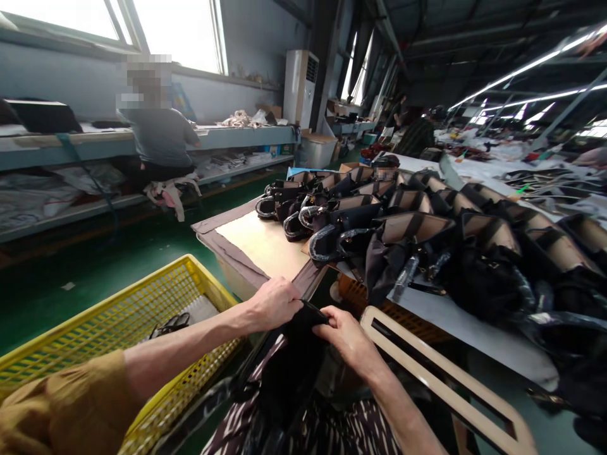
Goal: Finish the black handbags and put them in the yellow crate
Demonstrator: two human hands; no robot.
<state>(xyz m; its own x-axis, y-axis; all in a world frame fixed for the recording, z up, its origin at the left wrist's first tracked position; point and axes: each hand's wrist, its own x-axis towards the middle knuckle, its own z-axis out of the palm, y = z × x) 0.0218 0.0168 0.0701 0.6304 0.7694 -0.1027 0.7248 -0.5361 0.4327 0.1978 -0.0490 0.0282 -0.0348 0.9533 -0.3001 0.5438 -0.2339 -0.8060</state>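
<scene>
A black handbag [296,360] rests over my lap, its upper edge raised between my two hands. My left hand [277,304] is closed on that edge, the fingers pinching it from above. On the other side my right hand [344,335] pinches the same edge between thumb and fingers. Clear plastic wraps a strap of the bag at the lower left. The bag's lower part is dark, and its details cannot be made out. To the right of my right hand stands a pale wooden frame [446,385] with a long slot.
Rows of black handbags [412,234] with plastic-wrapped handles crowd the table ahead and right. A yellow plastic basket [190,268] stands at my left, holding some dark pieces. A pale sheet [265,243] covers the near table corner. One person [159,136] sits at a bench by the window.
</scene>
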